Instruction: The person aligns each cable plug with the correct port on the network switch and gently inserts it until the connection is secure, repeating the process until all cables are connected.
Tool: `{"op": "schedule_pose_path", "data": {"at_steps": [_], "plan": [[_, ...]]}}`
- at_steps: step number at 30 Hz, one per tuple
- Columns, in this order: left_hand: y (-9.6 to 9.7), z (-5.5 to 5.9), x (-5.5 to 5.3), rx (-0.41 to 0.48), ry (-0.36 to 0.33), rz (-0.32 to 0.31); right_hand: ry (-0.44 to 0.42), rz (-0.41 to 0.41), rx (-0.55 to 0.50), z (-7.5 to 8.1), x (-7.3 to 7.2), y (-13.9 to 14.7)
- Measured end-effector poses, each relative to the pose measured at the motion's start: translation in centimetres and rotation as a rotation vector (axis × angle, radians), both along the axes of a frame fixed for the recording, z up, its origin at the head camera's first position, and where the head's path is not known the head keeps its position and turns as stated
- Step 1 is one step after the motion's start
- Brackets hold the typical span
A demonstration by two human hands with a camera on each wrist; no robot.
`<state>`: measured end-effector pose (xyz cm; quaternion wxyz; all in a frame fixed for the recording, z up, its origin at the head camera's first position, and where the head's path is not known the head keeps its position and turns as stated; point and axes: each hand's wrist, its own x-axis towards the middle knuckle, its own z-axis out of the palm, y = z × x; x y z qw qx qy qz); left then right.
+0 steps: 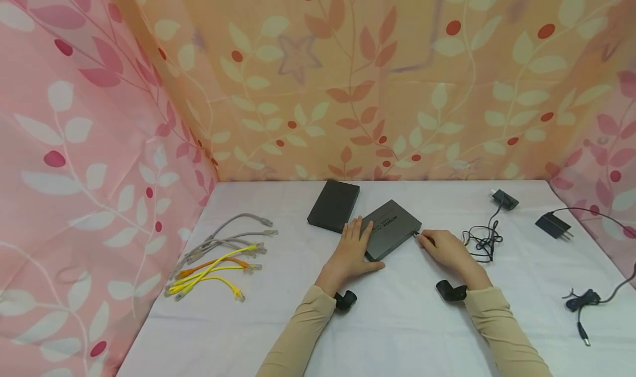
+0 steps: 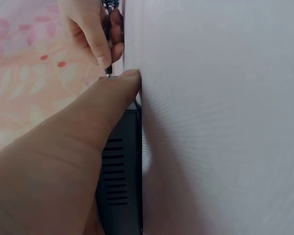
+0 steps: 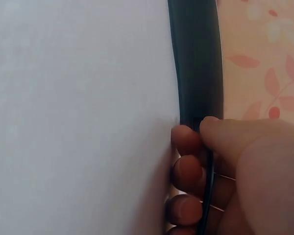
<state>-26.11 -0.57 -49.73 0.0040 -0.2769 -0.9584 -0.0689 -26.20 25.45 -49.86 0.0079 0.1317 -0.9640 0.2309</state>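
A dark grey network switch (image 1: pixel 395 228) with printed lettering lies on the white cloth; its vented side (image 2: pixel 115 171) shows in the left wrist view. My left hand (image 1: pixel 353 250) rests on its left end, fingers straight over the top, thumb stretched out by the near corner. At the opposite end, my right hand (image 1: pixel 444 248) pinches a black power plug (image 2: pixel 108 69) between thumb and fingers. The plug's silver tip is right at the switch's edge. In the right wrist view its black cord (image 3: pixel 208 191) trails back through my curled fingers.
A second black box (image 1: pixel 334 205) lies behind my left hand. Several grey cables (image 1: pixel 233 238) and yellow cables (image 1: pixel 208 277) lie at left. To the right are a tangled cord (image 1: pixel 484 242) with a black adapter (image 1: pixel 504 199), another adapter (image 1: pixel 552 224) and a bundled cord (image 1: pixel 583 299).
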Motion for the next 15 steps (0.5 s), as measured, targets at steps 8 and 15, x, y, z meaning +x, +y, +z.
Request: {"op": "schedule_pose_path", "data": {"at_steps": [8, 15], "plan": [[0.19, -0.02, -0.41, 0.019, -0.018, 0.011, 0.041, -0.005, 0.039, -0.02, 0.02, -0.58], [0.41, 0.11, -0.41, 0.023, -0.022, 0.006, 0.072, -0.007, 0.027, -0.3, 0.0, -0.52]]}}
